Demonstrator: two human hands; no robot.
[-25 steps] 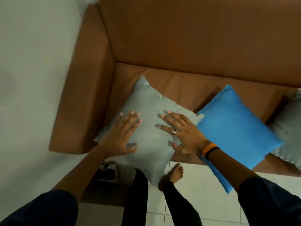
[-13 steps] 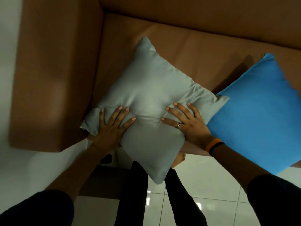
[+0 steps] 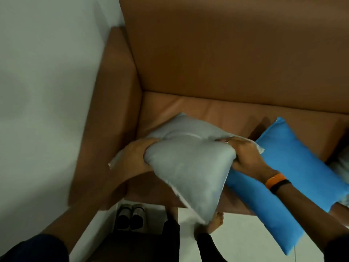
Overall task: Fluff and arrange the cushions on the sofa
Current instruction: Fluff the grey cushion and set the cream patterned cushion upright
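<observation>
A grey cushion (image 3: 188,167) is lifted at the left end of the brown sofa (image 3: 226,63), its lower corner hanging past the seat's front edge. My left hand (image 3: 136,157) squeezes its left side and my right hand (image 3: 245,156), with a ring and an orange wristband, squeezes its right side, so the middle is pinched in. A blue cushion (image 3: 294,167) lies on the seat just to the right, partly under my right arm and overhanging the front edge.
The sofa's left armrest (image 3: 105,120) stands against a pale wall (image 3: 47,91). A second grey cushion (image 3: 341,163) peeks in at the right edge. A pair of shoes (image 3: 130,216) sits on the floor below the sofa, next to my bare foot (image 3: 217,220).
Both hands went from pressing flat on top of the grey cushion to gripping its two sides and lifting it. The view tilted back up toward the backrest.
</observation>
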